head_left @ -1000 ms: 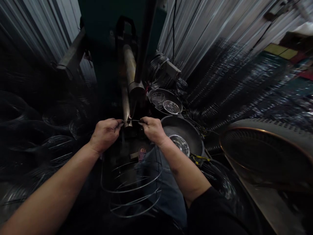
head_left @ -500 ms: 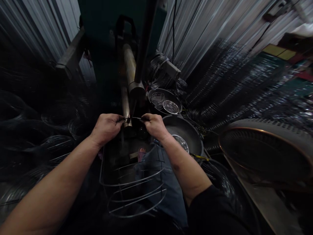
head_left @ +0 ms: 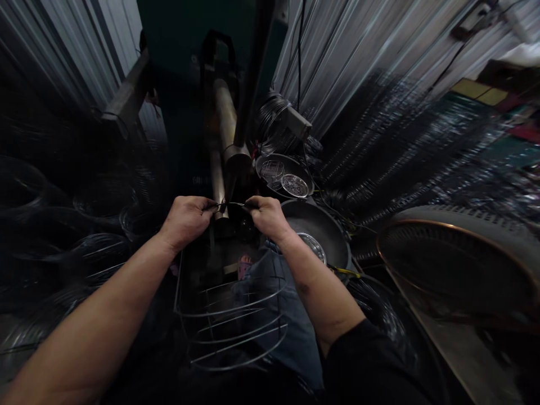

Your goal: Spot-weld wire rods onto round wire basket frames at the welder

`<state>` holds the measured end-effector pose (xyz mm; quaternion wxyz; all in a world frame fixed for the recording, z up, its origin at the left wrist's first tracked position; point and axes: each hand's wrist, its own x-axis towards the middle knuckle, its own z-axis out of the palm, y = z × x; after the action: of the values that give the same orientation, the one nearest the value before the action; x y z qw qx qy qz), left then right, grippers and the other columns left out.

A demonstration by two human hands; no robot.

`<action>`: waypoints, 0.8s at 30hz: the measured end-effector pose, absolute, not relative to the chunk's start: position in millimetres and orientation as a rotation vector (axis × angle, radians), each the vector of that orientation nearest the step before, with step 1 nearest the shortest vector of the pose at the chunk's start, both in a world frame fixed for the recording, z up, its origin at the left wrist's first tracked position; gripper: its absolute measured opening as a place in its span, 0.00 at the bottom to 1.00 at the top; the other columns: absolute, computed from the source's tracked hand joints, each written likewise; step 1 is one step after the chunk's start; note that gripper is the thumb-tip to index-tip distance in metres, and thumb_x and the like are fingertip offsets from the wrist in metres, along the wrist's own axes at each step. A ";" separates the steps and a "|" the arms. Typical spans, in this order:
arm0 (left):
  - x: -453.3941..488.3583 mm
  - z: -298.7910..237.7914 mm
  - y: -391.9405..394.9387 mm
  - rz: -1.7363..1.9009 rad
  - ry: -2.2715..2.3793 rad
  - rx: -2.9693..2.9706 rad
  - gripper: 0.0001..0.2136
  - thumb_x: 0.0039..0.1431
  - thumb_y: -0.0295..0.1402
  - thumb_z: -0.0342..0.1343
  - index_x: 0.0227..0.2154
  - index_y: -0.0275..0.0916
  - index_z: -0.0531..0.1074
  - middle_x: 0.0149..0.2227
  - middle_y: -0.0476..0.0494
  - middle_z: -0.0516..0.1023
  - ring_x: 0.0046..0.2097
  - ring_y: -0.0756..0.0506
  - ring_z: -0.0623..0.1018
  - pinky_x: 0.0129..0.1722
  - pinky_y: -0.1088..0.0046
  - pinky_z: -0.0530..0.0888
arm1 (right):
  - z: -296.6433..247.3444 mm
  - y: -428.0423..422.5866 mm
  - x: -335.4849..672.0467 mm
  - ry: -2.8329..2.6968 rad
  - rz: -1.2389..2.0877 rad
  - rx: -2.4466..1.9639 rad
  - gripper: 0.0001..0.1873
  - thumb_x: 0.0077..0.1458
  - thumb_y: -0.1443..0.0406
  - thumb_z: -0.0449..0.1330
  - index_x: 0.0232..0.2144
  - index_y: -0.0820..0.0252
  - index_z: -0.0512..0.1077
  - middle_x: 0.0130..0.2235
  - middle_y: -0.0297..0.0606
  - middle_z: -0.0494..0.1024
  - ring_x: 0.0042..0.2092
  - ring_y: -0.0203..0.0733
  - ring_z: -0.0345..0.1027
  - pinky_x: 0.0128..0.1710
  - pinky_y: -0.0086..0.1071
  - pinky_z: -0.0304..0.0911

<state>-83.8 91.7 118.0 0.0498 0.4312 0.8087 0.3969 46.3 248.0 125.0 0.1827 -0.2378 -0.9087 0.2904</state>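
Observation:
My left hand (head_left: 185, 218) and my right hand (head_left: 266, 217) are both closed in a pinch on the top edge of a wire frame (head_left: 234, 323), a cage of thin curved steel wires that hangs down over my lap. The stretch of wire between my fingers sits right under the tip of a vertical machine electrode (head_left: 230, 188), which comes down from a metal cylinder (head_left: 224, 115). My hands are about a hand's width apart, one on each side of the tip.
A round metal pan (head_left: 327, 228) with a small wire disc lies just right of my right hand. A shallow tray (head_left: 284, 171) of wire discs stands behind it. A large fan guard (head_left: 455, 264) fills the right. Stacked wire rings (head_left: 97, 247) crowd the dark left side.
Both hands rose slightly with the wire toward the electrode tip over the first half second, then held still. The hanging wire frame shifted a little with them.

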 end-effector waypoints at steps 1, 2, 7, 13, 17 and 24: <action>-83.6 118.1 91.7 1.208 2.465 1.310 0.12 0.52 0.34 0.54 0.36 0.41 0.81 0.36 0.47 0.82 0.39 0.45 0.80 0.43 0.72 0.75 | 124.9 247.8 46.6 -2.563 0.817 -0.668 0.10 0.52 0.70 0.59 0.36 0.58 0.79 0.37 0.39 0.82 0.41 0.41 0.76 0.43 0.29 0.65; -83.6 118.0 91.7 1.204 2.470 1.307 0.12 0.52 0.34 0.54 0.36 0.41 0.81 0.37 0.46 0.82 0.39 0.45 0.80 0.44 0.72 0.74 | 124.6 247.7 46.8 -2.562 0.813 -0.663 0.10 0.52 0.70 0.59 0.36 0.59 0.79 0.37 0.40 0.82 0.41 0.41 0.76 0.43 0.29 0.65; -84.2 116.6 91.5 1.174 2.469 1.297 0.11 0.53 0.36 0.55 0.35 0.40 0.81 0.34 0.45 0.82 0.36 0.45 0.80 0.39 0.72 0.74 | 120.0 248.5 46.7 -2.558 0.809 -0.657 0.08 0.53 0.68 0.60 0.34 0.61 0.79 0.32 0.39 0.81 0.35 0.39 0.74 0.37 0.27 0.64; -83.9 117.9 91.5 1.149 2.480 1.355 0.12 0.54 0.36 0.53 0.36 0.40 0.80 0.37 0.44 0.82 0.39 0.44 0.80 0.42 0.71 0.74 | 122.4 247.4 45.8 -2.607 0.733 -0.678 0.09 0.54 0.67 0.59 0.37 0.57 0.79 0.35 0.37 0.82 0.38 0.39 0.75 0.38 0.27 0.63; -75.9 107.3 80.7 1.119 2.543 1.469 0.15 0.56 0.37 0.51 0.39 0.39 0.79 0.38 0.41 0.81 0.41 0.42 0.80 0.44 0.68 0.74 | 123.8 238.6 58.4 -2.714 0.606 -0.650 0.11 0.57 0.66 0.57 0.39 0.57 0.78 0.36 0.39 0.82 0.39 0.41 0.75 0.40 0.28 0.63; -38.2 55.5 42.8 1.128 2.388 1.541 0.16 0.58 0.41 0.49 0.32 0.38 0.79 0.31 0.41 0.80 0.31 0.46 0.78 0.34 0.72 0.75 | 88.6 196.6 102.3 -2.980 0.413 -0.773 0.13 0.56 0.65 0.56 0.40 0.58 0.78 0.39 0.43 0.80 0.41 0.43 0.73 0.39 0.30 0.62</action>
<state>-38.2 42.8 55.5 0.0421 0.5036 0.7802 0.3687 102.3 196.6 88.6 0.0178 -0.2487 -0.9593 0.1328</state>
